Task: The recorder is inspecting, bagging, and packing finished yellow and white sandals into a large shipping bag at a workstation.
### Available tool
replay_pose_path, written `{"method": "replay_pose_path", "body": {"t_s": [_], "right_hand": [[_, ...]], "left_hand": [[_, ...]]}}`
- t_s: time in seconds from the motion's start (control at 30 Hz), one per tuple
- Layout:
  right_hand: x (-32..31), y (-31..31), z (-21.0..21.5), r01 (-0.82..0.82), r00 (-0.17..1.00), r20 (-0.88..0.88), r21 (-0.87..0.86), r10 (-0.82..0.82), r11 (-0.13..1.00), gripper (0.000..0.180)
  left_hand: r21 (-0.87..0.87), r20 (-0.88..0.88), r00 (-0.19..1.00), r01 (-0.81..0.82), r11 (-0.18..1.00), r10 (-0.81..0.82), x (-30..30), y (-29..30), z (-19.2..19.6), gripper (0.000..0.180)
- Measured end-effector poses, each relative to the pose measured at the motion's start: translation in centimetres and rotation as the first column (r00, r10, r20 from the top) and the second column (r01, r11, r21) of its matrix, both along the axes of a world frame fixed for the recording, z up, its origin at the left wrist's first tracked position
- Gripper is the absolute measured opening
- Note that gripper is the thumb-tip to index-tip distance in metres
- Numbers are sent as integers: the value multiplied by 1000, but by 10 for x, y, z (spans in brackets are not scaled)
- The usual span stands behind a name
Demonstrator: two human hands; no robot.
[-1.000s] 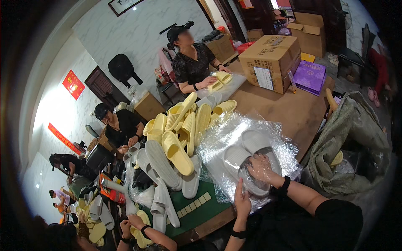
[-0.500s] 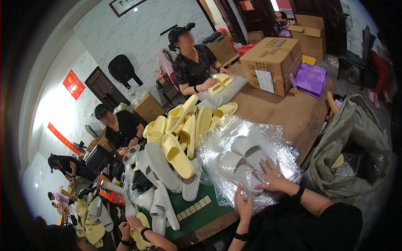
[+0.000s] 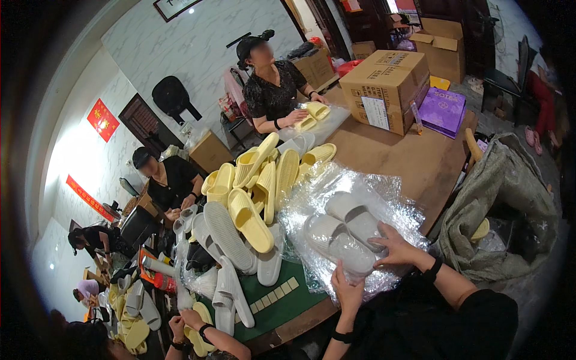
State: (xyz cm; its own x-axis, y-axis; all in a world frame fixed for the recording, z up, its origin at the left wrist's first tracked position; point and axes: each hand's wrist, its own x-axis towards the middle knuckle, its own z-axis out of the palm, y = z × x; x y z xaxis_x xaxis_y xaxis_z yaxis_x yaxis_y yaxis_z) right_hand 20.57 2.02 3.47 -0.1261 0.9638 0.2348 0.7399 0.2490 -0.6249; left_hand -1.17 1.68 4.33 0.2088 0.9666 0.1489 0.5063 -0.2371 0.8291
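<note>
At a crowded wooden worktable [image 3: 396,162], the right hand [image 3: 397,245] lies spread, fingers open, flat on a pair of white foam slippers [image 3: 348,231] sealed inside a crinkled clear plastic bag [image 3: 354,198]. The left hand [image 3: 347,288] presses the bag's near edge, fingers loosely extended, gripping nothing firmly. The bagged slippers sit on the table's near side, just beside a heap of ribbed pale-yellow slippers [image 3: 258,192]. A brown cardboard box [image 3: 387,87] stands across the table; an olive sack [image 3: 504,204] slumps to the right.
</note>
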Motion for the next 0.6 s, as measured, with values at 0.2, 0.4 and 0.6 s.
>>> {"method": "replay_pose_path", "body": {"t_s": [0.2,0.4,0.6], "right_hand": [[-26,-7,5,171,976,135,11,-171,985,74],[-11,-6,-4,10,989,145,165,-34,986,58],[-18,1,-4,353,935,-66,94,-348,931,52]], "left_hand": [[4,-39,997,-66,998,66,6,-2,-2,84],[29,74,990,-119,992,117,4,1,-16,72],[12,204,969,-144,989,139,2,9,-21,67]]}}
